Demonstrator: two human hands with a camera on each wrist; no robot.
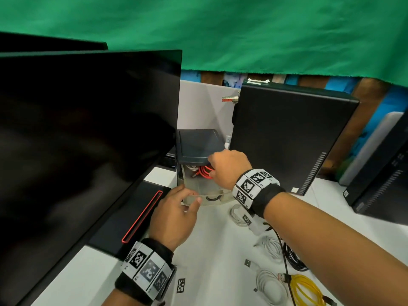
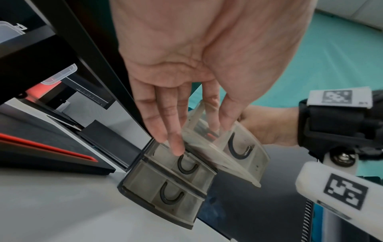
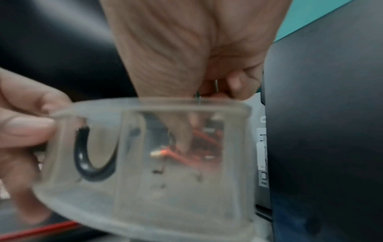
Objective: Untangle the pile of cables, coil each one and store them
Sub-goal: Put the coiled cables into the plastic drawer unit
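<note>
A small drawer unit with a dark lid (image 1: 198,144) stands between the monitor and the computer tower. Its top clear drawer (image 1: 210,200) (image 2: 245,139) (image 3: 165,196) is pulled out. My left hand (image 1: 194,198) (image 2: 202,137) pinches the drawer's front wall. My right hand (image 1: 212,166) (image 3: 209,113) reaches down into the drawer, fingers curled onto a coiled red cable (image 1: 205,172) (image 3: 199,147) lying inside; the fingertips are hidden by the lid. On the table, near right, lie white coils (image 1: 271,286), a yellow cable (image 1: 304,288) and a black cable (image 1: 293,257).
A large dark monitor (image 1: 88,129) fills the left, its base with a red stripe (image 1: 141,219) beside my left hand. A black computer tower (image 1: 287,138) stands right of the drawers, another case (image 1: 384,173) further right. Two lower drawers (image 2: 176,188) stay pushed in.
</note>
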